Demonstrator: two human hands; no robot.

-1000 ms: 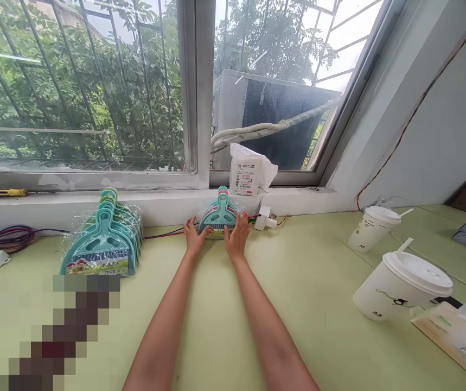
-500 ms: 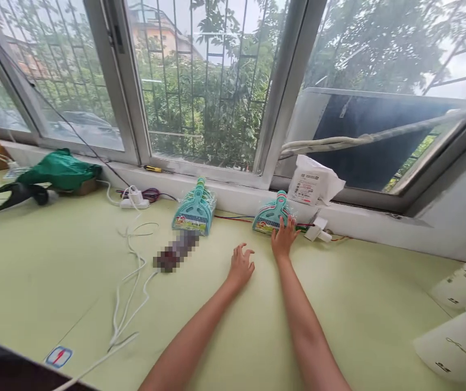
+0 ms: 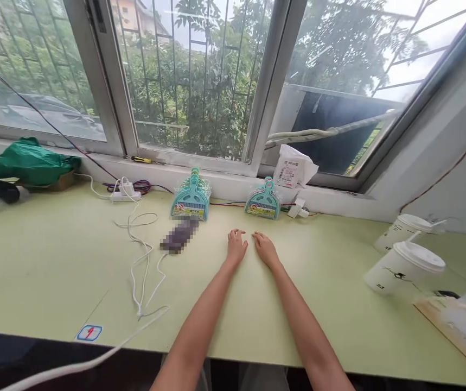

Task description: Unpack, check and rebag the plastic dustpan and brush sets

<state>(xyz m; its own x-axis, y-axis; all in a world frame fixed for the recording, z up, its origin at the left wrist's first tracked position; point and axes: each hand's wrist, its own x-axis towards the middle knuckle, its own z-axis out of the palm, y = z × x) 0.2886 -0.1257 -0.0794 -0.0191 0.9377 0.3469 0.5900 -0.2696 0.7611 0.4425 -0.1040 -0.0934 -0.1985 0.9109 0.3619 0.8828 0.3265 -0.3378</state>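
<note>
My left hand (image 3: pixel 237 247) rests on the pale green table with its fingers loosely curved and the thumb apart; nothing is in it. Just to its right, my right hand (image 3: pixel 265 250) lies with fingers stretched towards the left hand, also holding nothing. A small gap separates the two. Beyond my right hand, a wrapped stack of turquoise dustpan-and-brush sets (image 3: pixel 263 204) leans against the sill wall. A second, similar stack of dustpan sets (image 3: pixel 190 202) leans farther left. Neither hand touches these stacks.
A pixelated object (image 3: pixel 179 235) with a white cable (image 3: pixel 145 266) lies left of my hands. Along the wall are a power strip (image 3: pixel 126 194), a green bag (image 3: pixel 29 163) and a white packet (image 3: pixel 293 167). Lidded white cups (image 3: pixel 406 267) stand at right.
My right hand has left the right dustpan stack and come back beside my left hand. The camera view has shifted, showing more of the table's front edge and right side.
</note>
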